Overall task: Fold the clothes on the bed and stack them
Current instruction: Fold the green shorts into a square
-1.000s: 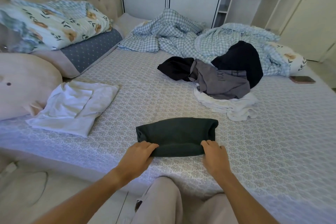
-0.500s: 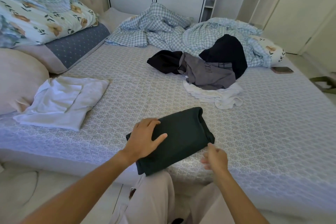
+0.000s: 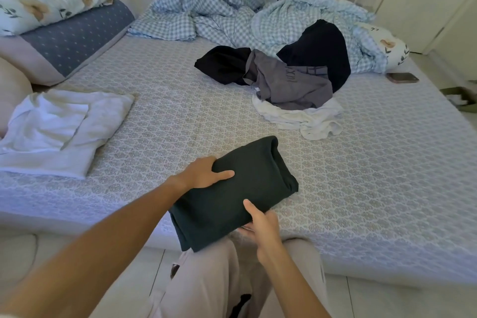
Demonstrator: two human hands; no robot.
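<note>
A folded dark green garment [image 3: 240, 188] lies at an angle on the bed's near edge, its lower end hanging over the edge. My left hand [image 3: 204, 173] grips its left side, thumb on top. My right hand [image 3: 263, 224] pinches its lower right edge, thumb above and fingers under it. A folded white garment [image 3: 59, 131] lies to the left on the bed [image 3: 374, 162]. Further back sits a loose pile: a grey garment [image 3: 289, 85], black garments [image 3: 320, 51] and a white garment [image 3: 304, 119] beneath.
A rumpled checked blanket [image 3: 222, 15] covers the bed's far side. Pillows and a floral quilt [image 3: 46, 0] are stacked at the left. A phone [image 3: 402, 77] lies near the right edge. White cupboards stand behind the bed.
The dark green garment has been turned from lying crosswise to lying at an angle. Both hands have shifted from its near edge to its two sides and taken hold.
</note>
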